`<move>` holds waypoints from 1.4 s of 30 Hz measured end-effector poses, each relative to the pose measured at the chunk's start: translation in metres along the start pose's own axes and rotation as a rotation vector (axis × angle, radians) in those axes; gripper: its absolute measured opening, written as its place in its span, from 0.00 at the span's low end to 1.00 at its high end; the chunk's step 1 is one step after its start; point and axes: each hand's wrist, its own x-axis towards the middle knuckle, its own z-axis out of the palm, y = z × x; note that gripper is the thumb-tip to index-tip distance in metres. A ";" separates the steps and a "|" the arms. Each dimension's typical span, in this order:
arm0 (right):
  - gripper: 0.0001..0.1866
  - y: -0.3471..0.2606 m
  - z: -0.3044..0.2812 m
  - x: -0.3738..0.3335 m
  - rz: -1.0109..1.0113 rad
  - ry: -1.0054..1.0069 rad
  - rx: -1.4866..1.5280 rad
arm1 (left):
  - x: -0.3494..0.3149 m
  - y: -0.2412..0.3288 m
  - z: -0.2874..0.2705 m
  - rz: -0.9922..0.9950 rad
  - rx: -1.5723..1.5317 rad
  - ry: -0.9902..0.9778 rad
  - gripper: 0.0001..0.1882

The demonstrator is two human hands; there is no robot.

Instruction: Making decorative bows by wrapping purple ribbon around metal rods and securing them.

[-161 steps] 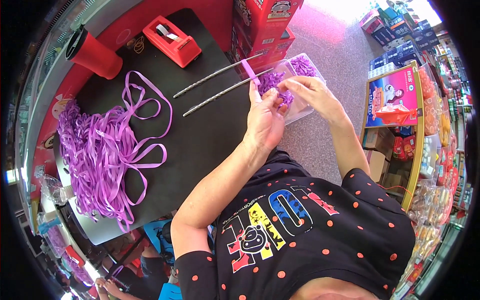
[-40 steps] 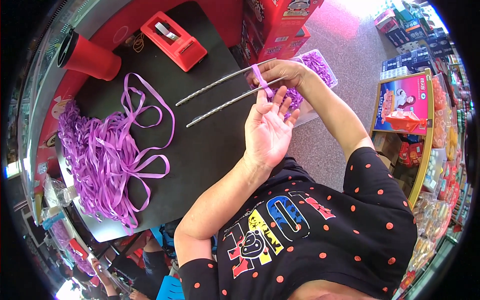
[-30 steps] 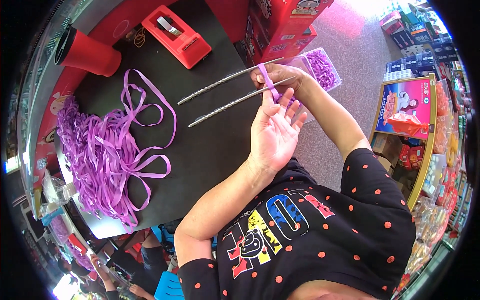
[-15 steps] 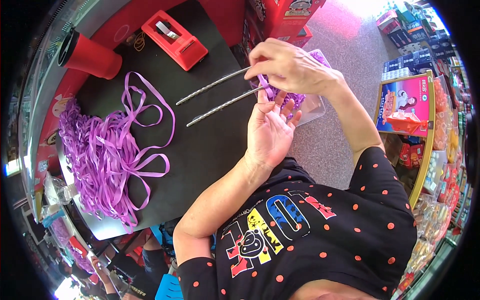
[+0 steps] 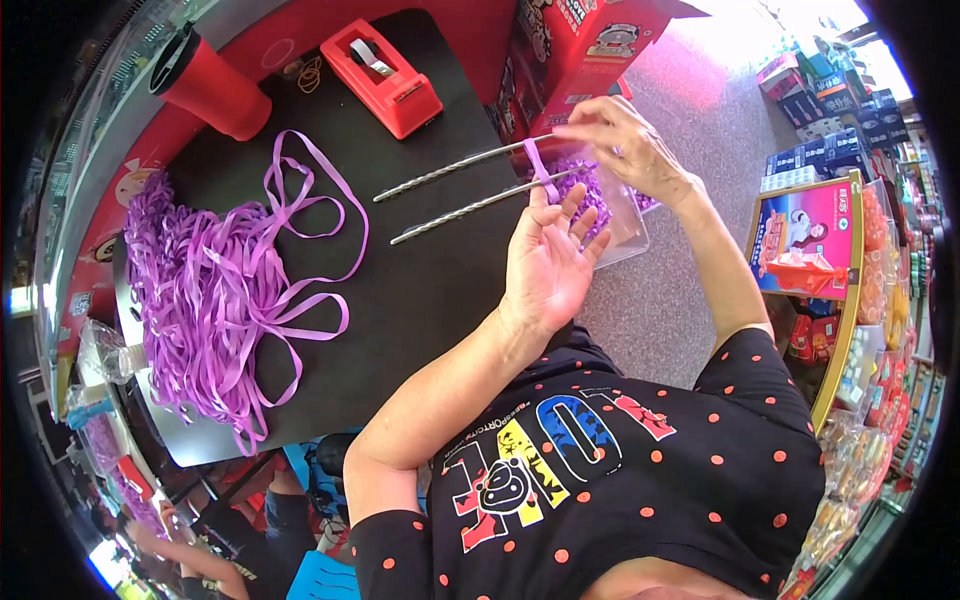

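Note:
Two twisted metal rods (image 5: 450, 215) stretch side by side over the black table. A purple ribbon (image 5: 541, 170) passes around both rods near their right part. Palm up below it, my left hand (image 5: 550, 260) pinches the lower end of this ribbon with thumb and index finger; the other fingers are spread. My right hand (image 5: 628, 150) hovers just right of the upper rod, slightly blurred, its fingers apart and bent, with nothing visible in them. Behind the hands, a clear plastic box (image 5: 630, 235) holds purple ribbon pieces.
A big heap of purple ribbon (image 5: 210, 300) covers the left of the black table (image 5: 400, 310). A red tape dispenser (image 5: 385, 80) and a red cup (image 5: 215, 90) stand at the back. A red carton (image 5: 570, 60) rises beyond the rods; stocked shelves line the right.
My right hand has let go of the ribbon and moved right, its fingers spreading. The ribbon now shows around both rods. My left hand keeps nearly the same pose; the view has shifted slightly.

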 end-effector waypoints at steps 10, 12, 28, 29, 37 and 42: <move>0.13 0.019 0.034 0.052 0.533 -0.432 0.972 | -0.026 -0.003 0.017 -0.117 0.220 0.086 0.33; 0.12 0.023 0.037 0.055 0.568 -0.470 1.045 | -0.042 0.005 0.008 -0.135 0.314 -0.020 0.35; 0.11 0.087 0.004 0.011 0.707 -0.522 0.571 | -0.221 0.076 -0.058 0.521 0.509 0.107 0.35; 0.13 0.090 0.010 0.004 0.698 -0.537 0.376 | -0.218 0.075 -0.056 0.518 0.506 0.100 0.35; 0.14 -0.001 -0.005 0.035 0.527 0.255 0.247 | -0.190 0.082 -0.041 0.976 1.558 0.407 0.13; 0.11 -0.105 0.010 0.095 0.161 -0.022 0.511 | -0.179 0.082 -0.056 1.050 1.532 0.452 0.10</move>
